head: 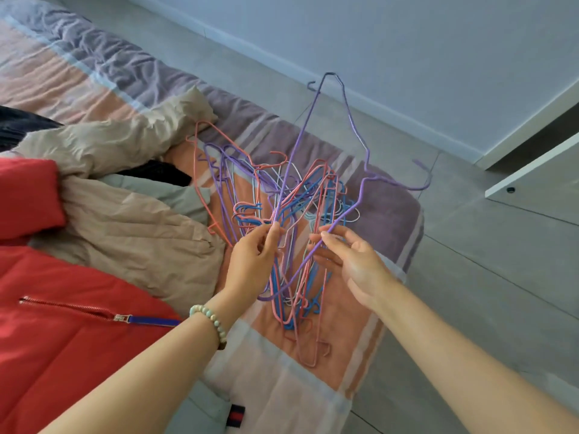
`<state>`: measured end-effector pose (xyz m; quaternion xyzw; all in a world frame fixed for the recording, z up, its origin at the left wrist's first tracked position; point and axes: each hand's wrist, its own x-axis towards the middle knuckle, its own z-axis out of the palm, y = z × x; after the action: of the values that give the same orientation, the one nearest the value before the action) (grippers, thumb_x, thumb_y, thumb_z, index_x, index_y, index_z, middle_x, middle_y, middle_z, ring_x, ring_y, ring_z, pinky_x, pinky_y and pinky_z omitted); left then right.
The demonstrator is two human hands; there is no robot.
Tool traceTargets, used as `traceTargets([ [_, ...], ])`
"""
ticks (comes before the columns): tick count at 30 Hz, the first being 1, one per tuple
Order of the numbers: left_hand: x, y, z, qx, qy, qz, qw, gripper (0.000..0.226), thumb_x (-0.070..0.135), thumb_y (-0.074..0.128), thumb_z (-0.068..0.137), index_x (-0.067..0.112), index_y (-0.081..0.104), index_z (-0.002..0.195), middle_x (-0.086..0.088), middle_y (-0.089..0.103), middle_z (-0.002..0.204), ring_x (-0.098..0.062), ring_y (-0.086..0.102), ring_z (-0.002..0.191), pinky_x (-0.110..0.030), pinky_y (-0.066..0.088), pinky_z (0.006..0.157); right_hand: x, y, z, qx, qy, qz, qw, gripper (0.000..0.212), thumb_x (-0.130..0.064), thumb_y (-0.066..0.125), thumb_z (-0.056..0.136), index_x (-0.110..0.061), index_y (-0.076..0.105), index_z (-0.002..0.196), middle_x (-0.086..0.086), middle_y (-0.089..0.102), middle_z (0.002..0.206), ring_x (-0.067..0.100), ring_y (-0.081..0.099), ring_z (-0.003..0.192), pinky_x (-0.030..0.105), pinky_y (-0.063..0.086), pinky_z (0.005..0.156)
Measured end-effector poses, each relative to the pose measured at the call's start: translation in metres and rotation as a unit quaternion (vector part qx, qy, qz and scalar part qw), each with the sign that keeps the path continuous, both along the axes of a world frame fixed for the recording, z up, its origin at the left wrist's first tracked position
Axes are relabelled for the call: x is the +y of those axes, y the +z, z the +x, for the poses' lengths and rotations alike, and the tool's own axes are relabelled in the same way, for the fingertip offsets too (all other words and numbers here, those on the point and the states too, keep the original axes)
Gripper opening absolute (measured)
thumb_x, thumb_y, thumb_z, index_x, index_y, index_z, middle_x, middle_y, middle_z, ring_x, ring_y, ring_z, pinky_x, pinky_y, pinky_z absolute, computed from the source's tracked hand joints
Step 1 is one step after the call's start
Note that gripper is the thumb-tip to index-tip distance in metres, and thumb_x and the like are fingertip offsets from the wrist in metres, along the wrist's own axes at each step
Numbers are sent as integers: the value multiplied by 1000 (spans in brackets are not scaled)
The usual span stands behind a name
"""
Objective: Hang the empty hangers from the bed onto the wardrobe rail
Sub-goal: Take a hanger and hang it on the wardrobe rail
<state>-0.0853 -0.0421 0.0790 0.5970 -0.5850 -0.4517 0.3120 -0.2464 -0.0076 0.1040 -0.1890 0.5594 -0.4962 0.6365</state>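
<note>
A tangle of several thin wire hangers (250, 195) in pink, purple, blue and white lies on the striped bed cover (385, 214). One purple hanger (354, 126) is lifted above the pile, its hook pointing right toward the floor. My left hand (253, 261) pinches one side of that purple hanger between thumb and fingertips. My right hand (354, 261) pinches its other side a little to the right. Both hands hover just over the pile. The wardrobe rail is out of view.
A red quilted jacket (62, 324) with a zip and a beige jacket (125, 227) lie on the bed to the left. Grey tiled floor (485, 292) runs along the right of the bed. A white wardrobe panel edge (532, 170) shows at the far right.
</note>
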Motion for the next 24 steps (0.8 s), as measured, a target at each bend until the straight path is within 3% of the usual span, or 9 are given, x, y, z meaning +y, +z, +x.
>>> traceTargets([
  [4, -14, 73, -38, -82, -135, 38, 987, 59, 52, 25, 96, 12, 67, 84, 3, 61, 62, -9, 52, 58, -31, 40, 66, 5, 75, -27, 24, -16, -76, 997, 11, -7, 57, 89, -15, 55, 82, 0, 74, 76, 9, 70, 68, 21, 57, 66],
  [8, -11, 159, -90, 20, -299, 214, 930, 70, 58, 11, 94, 21, 69, 109, -10, 73, 92, -18, 62, 77, -27, 48, 81, 23, 154, -59, 85, -52, -136, 986, 11, -10, 65, 80, -11, 54, 81, 7, 72, 78, 21, 69, 68, 34, 58, 75],
  [10, -2, 205, -112, 29, -343, 246, 906, 64, 60, 13, 93, 29, 66, 109, -7, 73, 91, -22, 65, 83, -23, 49, 80, 38, 196, -80, 143, -83, -158, 974, 11, -4, 63, 84, -10, 54, 80, 6, 71, 74, 20, 68, 63, 28, 58, 68],
  [13, 8, 272, -142, 33, -409, 221, 885, 65, 58, 15, 95, 21, 65, 113, -9, 73, 100, -22, 67, 93, -23, 49, 82, 66, 260, -114, 214, -139, -183, 949, 11, -4, 64, 84, -9, 55, 80, 4, 72, 71, 14, 67, 58, 22, 57, 65],
  [17, 37, 358, -187, 87, -468, 139, 868, 55, 49, 27, 96, 16, 71, 96, -4, 75, 84, -23, 71, 81, -21, 57, 70, 115, 346, -155, 295, -214, -216, 906, 11, -13, 65, 84, -7, 56, 85, -1, 74, 72, 10, 66, 60, 18, 54, 62],
  [20, 71, 418, -218, 114, -529, 80, 837, 49, 43, 33, 96, 12, 71, 93, -7, 75, 87, -25, 72, 81, -29, 59, 77, 162, 408, -179, 337, -264, -241, 871, 11, -16, 67, 83, -13, 57, 80, -1, 74, 73, 10, 66, 61, 19, 55, 65],
  [24, 121, 490, -254, 119, -596, 17, 794, 49, 43, 34, 95, 10, 71, 89, -7, 75, 89, -27, 72, 79, -28, 59, 74, 233, 476, -199, 379, -321, -265, 827, 13, -17, 67, 83, -7, 58, 84, 1, 74, 76, 13, 67, 64, 18, 54, 66],
])
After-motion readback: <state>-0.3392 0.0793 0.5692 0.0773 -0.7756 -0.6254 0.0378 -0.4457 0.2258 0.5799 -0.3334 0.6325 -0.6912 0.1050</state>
